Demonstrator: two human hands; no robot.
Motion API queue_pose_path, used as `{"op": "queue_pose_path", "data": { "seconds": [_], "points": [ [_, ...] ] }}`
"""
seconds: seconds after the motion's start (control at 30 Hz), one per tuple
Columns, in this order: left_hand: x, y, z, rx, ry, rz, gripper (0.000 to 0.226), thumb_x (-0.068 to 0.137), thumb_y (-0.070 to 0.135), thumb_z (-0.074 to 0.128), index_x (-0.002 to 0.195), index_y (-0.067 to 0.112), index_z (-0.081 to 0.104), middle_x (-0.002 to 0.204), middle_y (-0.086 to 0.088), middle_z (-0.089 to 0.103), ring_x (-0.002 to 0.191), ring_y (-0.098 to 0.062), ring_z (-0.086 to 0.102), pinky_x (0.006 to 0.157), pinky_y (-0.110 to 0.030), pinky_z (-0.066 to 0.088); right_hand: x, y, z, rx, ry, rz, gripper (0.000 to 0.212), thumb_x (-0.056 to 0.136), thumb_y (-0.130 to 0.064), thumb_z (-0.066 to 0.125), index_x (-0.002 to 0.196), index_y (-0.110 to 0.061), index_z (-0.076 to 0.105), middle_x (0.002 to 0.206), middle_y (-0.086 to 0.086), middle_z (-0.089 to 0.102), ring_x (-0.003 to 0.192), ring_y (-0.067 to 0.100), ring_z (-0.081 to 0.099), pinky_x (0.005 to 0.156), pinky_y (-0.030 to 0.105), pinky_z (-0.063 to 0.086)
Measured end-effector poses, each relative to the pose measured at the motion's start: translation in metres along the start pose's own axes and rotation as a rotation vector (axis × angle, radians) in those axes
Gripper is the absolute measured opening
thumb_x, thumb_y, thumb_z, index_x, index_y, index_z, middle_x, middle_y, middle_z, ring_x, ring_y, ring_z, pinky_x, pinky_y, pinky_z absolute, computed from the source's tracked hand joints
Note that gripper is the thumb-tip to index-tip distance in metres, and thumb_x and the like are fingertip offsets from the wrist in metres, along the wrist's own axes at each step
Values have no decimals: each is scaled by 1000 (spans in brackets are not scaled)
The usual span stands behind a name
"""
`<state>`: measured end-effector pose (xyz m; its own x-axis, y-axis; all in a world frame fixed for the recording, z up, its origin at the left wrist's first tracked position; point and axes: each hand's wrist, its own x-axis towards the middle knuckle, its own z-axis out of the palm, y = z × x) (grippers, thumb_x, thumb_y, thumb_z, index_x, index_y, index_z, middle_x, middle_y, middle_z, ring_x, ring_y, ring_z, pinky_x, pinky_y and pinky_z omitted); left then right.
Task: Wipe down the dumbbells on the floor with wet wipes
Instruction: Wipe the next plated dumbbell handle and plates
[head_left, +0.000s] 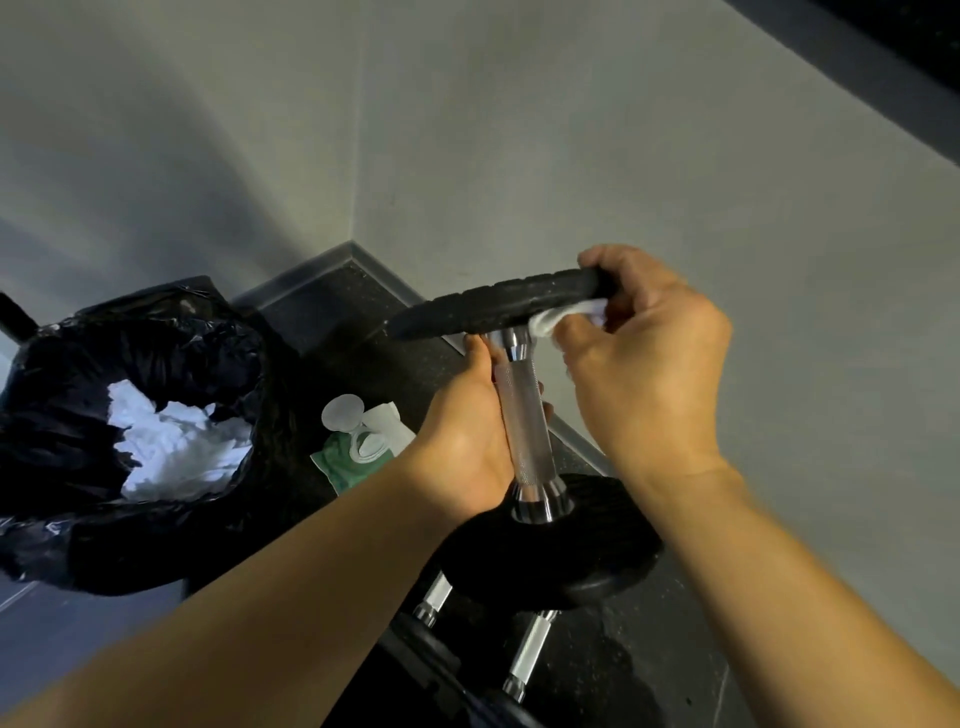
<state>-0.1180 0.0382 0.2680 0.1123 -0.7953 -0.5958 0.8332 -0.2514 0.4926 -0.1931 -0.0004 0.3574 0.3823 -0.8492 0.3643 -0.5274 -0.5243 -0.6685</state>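
Observation:
A dumbbell (524, 421) with a chrome knurled handle and black round ends stands on end, lifted above the floor. My left hand (467, 441) grips its handle from the left. My right hand (644, 364) pinches a white wet wipe (558, 314) against the underside and rim of the upper black end (493, 306). The lower black end (561, 551) sits just above two more dumbbells (524, 649) lying on the floor.
A bin with a black bag (156, 332) holding several used white wipes (171, 441) stands at the left. A green wet wipe pack (358, 447) with its lid open lies on the dark floor beside it. Grey walls meet in a corner behind.

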Motion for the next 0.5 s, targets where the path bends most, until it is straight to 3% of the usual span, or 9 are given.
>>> {"op": "queue_pose_path", "data": {
  "seconds": [0.1, 0.17, 0.23, 0.3, 0.4, 0.5],
  "points": [
    [3, 1, -2, 11, 28, 60, 72, 79, 75, 38, 117, 19, 62, 114, -9, 69, 109, -27, 63, 102, -48, 42, 1, 1, 0, 10, -9, 11, 39, 80, -4, 67, 114, -22, 59, 81, -1, 63, 70, 19, 65, 68, 39, 57],
    [4, 4, -6, 33, 64, 86, 62, 88, 69, 35, 101, 16, 64, 89, -6, 69, 85, -20, 64, 88, -39, 47, -1, 4, -3, 92, -44, 27, 44, 80, -4, 70, 107, -30, 46, 71, -7, 54, 63, 18, 60, 60, 40, 56],
    [5, 6, -9, 59, 42, 80, 62, 89, 68, 33, 95, 15, 64, 80, -7, 64, 75, -21, 61, 78, -39, 48, -9, 10, -4, 135, -97, -17, 41, 80, -2, 70, 95, -29, 41, 71, -4, 51, 61, 19, 57, 55, 41, 52],
    [0, 8, -8, 35, 17, 85, 57, 94, 60, 32, 100, 12, 64, 89, -11, 63, 84, -24, 61, 85, -42, 49, -22, 17, 0, 96, -180, -102, 30, 79, -2, 70, 88, -22, 49, 77, -2, 56, 65, 18, 56, 56, 39, 50],
    [-7, 10, -6, 26, -11, 124, 34, 100, 39, 36, 97, 15, 59, 95, -8, 62, 88, -22, 61, 86, -36, 48, -33, 25, 11, 12, -270, -172, 20, 79, -4, 70, 94, -16, 63, 91, -4, 58, 76, 9, 56, 64, 26, 51],
    [-9, 12, -4, -43, -82, 54, 37, 95, 41, 46, 95, 12, 67, 97, -10, 67, 99, -27, 62, 99, -40, 41, -22, 23, 14, -16, -331, -126, 14, 81, -5, 68, 92, -15, 68, 91, -3, 55, 75, 8, 55, 65, 21, 49]
  ]
}}
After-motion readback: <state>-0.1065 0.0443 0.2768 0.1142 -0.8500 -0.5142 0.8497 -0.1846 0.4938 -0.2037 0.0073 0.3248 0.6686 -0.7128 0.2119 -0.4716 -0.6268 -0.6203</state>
